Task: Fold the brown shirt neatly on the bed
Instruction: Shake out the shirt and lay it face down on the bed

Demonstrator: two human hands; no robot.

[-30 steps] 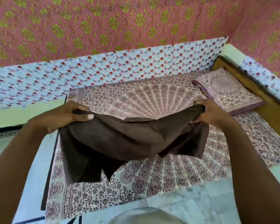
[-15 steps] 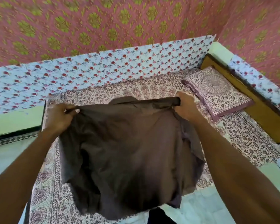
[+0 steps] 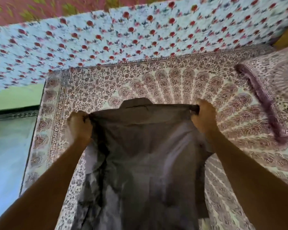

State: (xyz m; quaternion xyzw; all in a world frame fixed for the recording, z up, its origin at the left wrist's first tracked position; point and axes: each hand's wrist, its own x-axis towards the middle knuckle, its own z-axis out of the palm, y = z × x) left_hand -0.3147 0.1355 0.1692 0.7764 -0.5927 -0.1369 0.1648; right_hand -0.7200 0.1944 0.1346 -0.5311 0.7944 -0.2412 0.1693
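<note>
Brown shirt (image 3: 145, 163) spread over the patterned bed (image 3: 181, 83), collar farthest from the person | left hand (image 3: 80, 125) grips its left shoulder | right hand (image 3: 204, 117) grips its right shoulder | pillow (image 3: 273, 97) right of shirt

The brown shirt (image 3: 145, 163) covers the middle of the bed (image 3: 173, 83), and the left hand (image 3: 80, 125) and right hand (image 3: 204, 118) grip its top corners. Past the collar there is bare printed sheet, up to the flowered wall cloth (image 3: 106, 40). On the right, a pillow (image 3: 273, 97) blocks the way. Left of the shirt, only a thin strip of bed shows.
</note>
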